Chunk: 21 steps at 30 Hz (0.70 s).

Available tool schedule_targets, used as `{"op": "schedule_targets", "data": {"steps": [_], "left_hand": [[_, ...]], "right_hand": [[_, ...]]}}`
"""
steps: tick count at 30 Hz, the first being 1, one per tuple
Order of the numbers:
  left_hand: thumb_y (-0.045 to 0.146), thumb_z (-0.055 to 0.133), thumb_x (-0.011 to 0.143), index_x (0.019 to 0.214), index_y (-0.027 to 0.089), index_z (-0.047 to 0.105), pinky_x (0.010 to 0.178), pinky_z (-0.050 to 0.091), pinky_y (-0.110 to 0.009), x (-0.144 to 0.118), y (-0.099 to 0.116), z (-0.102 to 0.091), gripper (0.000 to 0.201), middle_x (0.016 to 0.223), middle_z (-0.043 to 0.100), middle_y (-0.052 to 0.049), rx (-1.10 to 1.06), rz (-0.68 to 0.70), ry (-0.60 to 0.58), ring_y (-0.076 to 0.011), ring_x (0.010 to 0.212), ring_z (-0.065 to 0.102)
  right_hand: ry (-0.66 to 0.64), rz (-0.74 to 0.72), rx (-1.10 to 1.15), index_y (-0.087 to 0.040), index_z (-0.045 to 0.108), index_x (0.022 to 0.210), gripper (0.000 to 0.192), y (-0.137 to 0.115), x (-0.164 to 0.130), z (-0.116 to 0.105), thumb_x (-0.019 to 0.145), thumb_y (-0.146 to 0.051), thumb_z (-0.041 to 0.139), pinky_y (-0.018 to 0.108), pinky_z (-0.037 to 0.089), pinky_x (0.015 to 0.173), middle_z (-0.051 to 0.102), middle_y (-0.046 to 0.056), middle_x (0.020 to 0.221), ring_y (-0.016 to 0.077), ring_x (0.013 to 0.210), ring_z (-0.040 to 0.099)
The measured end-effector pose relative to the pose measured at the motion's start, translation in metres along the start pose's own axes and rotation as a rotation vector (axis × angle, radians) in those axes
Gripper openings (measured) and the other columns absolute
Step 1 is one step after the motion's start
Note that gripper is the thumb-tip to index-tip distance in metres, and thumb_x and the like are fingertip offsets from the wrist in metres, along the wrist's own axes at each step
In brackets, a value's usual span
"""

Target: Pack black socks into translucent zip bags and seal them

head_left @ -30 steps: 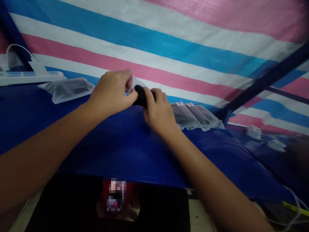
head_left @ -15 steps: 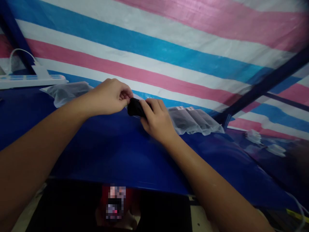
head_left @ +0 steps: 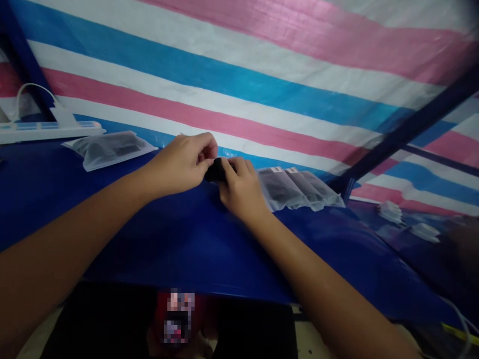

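Both my hands meet over the far side of a glossy blue table [head_left: 175, 239]. My right hand [head_left: 241, 189] grips a small black object [head_left: 214, 171] that looks soft; most of it is hidden by my fingers. My left hand [head_left: 183, 162] pinches at its left end with fingertips closed; a thin clear film may lie there, too dim to tell. Just right of my right hand lies a row of frosted plastic bags [head_left: 299, 188] with dark contents.
Another frosted bag [head_left: 108, 148] with dark contents lies at the far left, behind it a white power strip [head_left: 48, 130] with a plugged cable. A striped pink, white and blue tarp [head_left: 262, 75] backs the table. Small white packets [head_left: 407, 222] lie at the right.
My hands and the black object have dropped lower towards the table and closed in on each other. The object shows less between my fingers now.
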<state>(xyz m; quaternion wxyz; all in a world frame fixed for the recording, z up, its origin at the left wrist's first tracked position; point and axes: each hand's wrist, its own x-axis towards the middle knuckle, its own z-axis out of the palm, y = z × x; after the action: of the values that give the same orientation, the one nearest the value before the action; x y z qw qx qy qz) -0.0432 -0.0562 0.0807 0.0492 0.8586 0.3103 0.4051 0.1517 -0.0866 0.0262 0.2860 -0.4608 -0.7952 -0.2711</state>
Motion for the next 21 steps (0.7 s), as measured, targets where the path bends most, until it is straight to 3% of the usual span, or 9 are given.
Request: {"op": "schedule_targets", "data": {"steps": [8, 15, 21], "left_hand": [[0.004, 0.045, 0.082, 0.089, 0.019, 0.058, 0.076, 0.05, -0.033, -0.001, 0.007, 0.01, 0.021, 0.086, 0.065, -0.004, 0.117, 0.236, 0.097, -0.0194, 0.082, 0.063], [0.004, 0.044, 0.084, 0.088, 0.02, 0.056, 0.078, 0.051, -0.037, -0.004, 0.024, 0.018, 0.021, 0.086, 0.062, -0.005, 0.169, 0.194, 0.12, -0.0222, 0.085, 0.063], [0.002, 0.042, 0.085, 0.089, 0.018, 0.057, 0.08, 0.052, -0.038, -0.006, 0.042, 0.03, 0.022, 0.091, 0.061, -0.009, 0.363, 0.133, 0.049, -0.0251, 0.091, 0.063]], "right_hand": [[0.063, 0.121, 0.164, -0.017, 0.054, 0.13, 0.048, -0.004, 0.002, 0.002, 0.083, -0.012, 0.053, 0.05, 0.05, 0.088, 0.057, 0.016, 0.114, 0.0314, 0.103, 0.054], [0.11, 0.139, 0.023, -0.019, 0.057, 0.117, 0.032, -0.008, 0.006, 0.01, 0.086, -0.013, 0.05, 0.049, 0.048, 0.085, 0.055, 0.014, 0.107, 0.0307, 0.099, 0.05], [0.068, 0.181, -0.002, -0.018, 0.059, 0.106, 0.019, -0.009, 0.005, 0.016, 0.091, -0.02, 0.048, 0.046, 0.048, 0.081, 0.055, 0.014, 0.101, 0.0286, 0.092, 0.049]]}}
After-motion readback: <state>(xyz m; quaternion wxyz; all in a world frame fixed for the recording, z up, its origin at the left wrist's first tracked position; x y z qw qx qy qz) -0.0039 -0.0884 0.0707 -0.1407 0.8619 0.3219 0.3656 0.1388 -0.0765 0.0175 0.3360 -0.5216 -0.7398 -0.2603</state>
